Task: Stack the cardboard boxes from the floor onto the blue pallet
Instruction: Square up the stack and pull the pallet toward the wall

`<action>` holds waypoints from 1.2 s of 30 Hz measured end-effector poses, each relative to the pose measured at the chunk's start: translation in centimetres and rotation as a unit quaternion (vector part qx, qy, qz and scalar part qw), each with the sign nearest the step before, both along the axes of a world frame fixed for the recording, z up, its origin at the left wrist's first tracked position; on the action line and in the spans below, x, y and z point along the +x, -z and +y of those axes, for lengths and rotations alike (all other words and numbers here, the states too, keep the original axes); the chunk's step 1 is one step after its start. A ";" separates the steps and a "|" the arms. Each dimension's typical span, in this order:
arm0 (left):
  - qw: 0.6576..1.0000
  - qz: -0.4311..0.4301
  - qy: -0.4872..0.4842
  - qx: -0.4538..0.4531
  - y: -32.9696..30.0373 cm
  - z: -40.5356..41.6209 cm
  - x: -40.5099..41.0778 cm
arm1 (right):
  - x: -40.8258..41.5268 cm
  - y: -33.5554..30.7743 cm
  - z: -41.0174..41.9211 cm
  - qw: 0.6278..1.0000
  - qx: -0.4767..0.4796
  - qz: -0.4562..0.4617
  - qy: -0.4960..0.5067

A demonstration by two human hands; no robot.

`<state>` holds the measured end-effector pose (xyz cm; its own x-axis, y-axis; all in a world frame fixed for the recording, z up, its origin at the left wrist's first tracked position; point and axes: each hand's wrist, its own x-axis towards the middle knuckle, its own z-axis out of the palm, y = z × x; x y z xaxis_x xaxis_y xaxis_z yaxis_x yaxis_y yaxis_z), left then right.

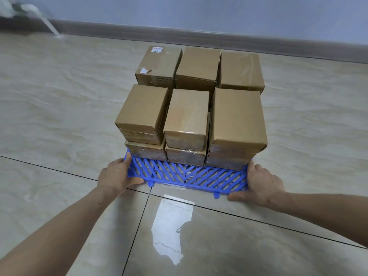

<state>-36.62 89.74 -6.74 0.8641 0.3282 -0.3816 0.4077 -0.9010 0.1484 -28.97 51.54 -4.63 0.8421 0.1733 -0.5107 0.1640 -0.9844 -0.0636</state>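
Note:
A blue plastic lattice pallet lies on the tiled floor with several brown cardboard boxes stacked on it in two rows. The near row stands two or more layers high; the far row is lower. My left hand grips the pallet's near left corner, thumb over the top edge. My right hand grips the near right corner, fingers under the front edge. Only the pallet's front strip shows; the boxes cover the remainder.
Glossy beige floor tiles spread on all sides, with dark grout lines. A dark skirting board and pale wall run behind the stack. A white furniture leg stands at the far left.

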 end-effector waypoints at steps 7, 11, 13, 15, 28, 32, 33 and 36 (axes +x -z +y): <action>1.000 -0.007 0.017 0.000 -0.2 -0.2 3.4 | 3.0 0.1 0.3 0.999 0.034 0.010 0.032; 1.000 -0.015 0.016 -0.008 -0.5 0.1 6.2 | 5.6 0.4 0.5 0.996 0.064 0.017 0.055; 1.000 -0.014 0.009 -0.020 -0.6 0.3 7.9 | 6.9 0.7 0.6 0.995 0.075 0.016 0.065; 0.999 -0.010 -0.001 -0.039 -0.8 0.5 9.7 | 8.1 0.8 0.8 0.994 0.085 0.012 0.071; 0.998 0.021 0.055 0.001 -1.9 2.5 19.2 | 14.6 0.8 2.5 0.990 0.076 0.012 0.114; 0.997 0.018 0.069 0.010 -1.8 2.9 21.0 | 15.5 0.9 2.9 0.987 0.082 0.008 0.135; 0.997 0.016 0.072 0.010 -1.8 3.0 21.6 | 15.8 1.0 3.0 0.986 0.081 0.010 0.144; 0.996 0.015 0.084 0.010 -1.9 3.4 23.1 | 16.7 1.1 3.3 0.983 0.083 0.012 0.164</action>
